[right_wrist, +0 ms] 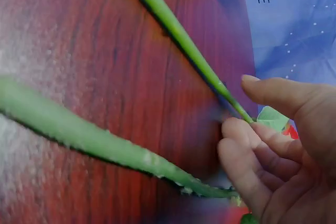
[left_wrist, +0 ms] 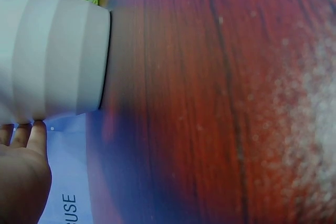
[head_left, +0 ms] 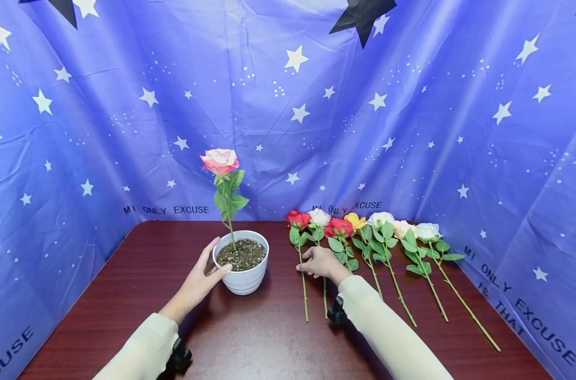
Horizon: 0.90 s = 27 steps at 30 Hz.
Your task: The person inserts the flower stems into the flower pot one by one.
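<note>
A white ribbed flowerpot (head_left: 244,282) filled with dark soil (head_left: 242,254) stands on the table, and a pink rose (head_left: 220,161) rises upright from it. My left hand (head_left: 199,282) holds the pot at its left side, thumb at the front rim and fingers along the outer wall. In the left wrist view the fingertips (left_wrist: 37,129) meet the pot wall. My right hand (head_left: 322,263) is at the stem of the leftmost red rose (head_left: 298,218). In the right wrist view the thumb stands apart from the fingers, with the green stem (right_wrist: 197,59) running between them.
Right of my right hand, more roses lie in a row with stems towards me: another red one (head_left: 339,227), a yellow one (head_left: 355,220) and several pale ones. A blue star-printed cloth (head_left: 268,116) encloses the brown table (head_left: 126,311) at the back and sides.
</note>
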Each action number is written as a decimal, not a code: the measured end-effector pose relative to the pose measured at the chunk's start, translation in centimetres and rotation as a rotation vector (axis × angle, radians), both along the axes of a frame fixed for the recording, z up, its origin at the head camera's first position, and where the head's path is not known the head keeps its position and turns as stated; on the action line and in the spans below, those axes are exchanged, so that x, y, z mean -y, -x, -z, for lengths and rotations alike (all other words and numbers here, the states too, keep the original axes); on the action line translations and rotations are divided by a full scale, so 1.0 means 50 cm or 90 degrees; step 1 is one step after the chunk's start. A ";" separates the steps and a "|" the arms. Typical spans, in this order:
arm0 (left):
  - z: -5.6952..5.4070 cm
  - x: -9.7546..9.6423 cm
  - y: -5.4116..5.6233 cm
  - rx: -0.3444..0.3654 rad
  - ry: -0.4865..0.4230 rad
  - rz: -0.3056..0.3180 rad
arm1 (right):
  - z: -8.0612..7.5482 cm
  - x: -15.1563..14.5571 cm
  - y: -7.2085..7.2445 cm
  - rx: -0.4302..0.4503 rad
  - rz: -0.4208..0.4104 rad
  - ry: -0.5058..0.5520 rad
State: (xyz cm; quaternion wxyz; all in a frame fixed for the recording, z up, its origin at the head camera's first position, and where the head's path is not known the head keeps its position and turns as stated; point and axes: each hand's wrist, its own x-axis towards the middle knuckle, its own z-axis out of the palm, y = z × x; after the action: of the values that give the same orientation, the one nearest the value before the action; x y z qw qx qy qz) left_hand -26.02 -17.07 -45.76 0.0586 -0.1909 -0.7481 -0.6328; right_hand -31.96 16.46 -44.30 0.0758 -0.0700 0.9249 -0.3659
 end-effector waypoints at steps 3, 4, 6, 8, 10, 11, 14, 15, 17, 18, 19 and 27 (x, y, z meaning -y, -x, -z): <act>0.000 0.000 -0.001 0.001 0.001 0.002 | 0.008 0.002 0.001 0.018 0.017 0.010; 0.001 0.000 -0.001 0.004 0.000 0.000 | 0.010 0.004 0.002 0.021 0.020 0.011; 0.002 0.000 0.000 0.000 0.000 0.000 | 0.012 0.006 0.003 0.020 0.025 0.015; 0.002 0.001 0.001 -0.004 -0.001 -0.001 | 0.012 0.008 0.003 0.023 0.027 0.024; 0.001 0.001 0.001 -0.006 0.000 0.000 | 0.011 0.010 0.003 0.030 0.029 0.041; 0.001 0.001 0.002 -0.008 0.000 0.001 | 0.010 0.010 0.003 0.034 0.031 0.050; 0.000 0.002 0.002 -0.008 -0.003 0.003 | 0.009 0.010 0.000 0.046 0.034 0.075; 0.000 0.002 0.002 -0.008 -0.003 0.003 | 0.009 0.010 0.000 0.047 0.034 0.081; 0.000 0.002 0.002 -0.008 -0.005 0.005 | 0.009 0.009 -0.002 0.047 0.033 0.090; 0.000 0.001 0.002 -0.008 -0.006 0.007 | 0.009 0.009 -0.002 0.046 0.033 0.094; 0.000 0.001 0.002 -0.007 -0.006 0.007 | 0.010 0.008 -0.002 0.045 0.032 0.098; 0.002 0.001 0.000 -0.003 -0.004 0.005 | 0.014 0.006 -0.002 0.045 0.030 0.111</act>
State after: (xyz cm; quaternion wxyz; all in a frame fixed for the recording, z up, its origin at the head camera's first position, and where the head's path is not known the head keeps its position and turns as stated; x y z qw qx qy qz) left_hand -26.02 -17.11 -45.84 0.0583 -0.1949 -0.7454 -0.6348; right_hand -31.84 16.18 -45.00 0.0938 -0.0417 0.8876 -0.4489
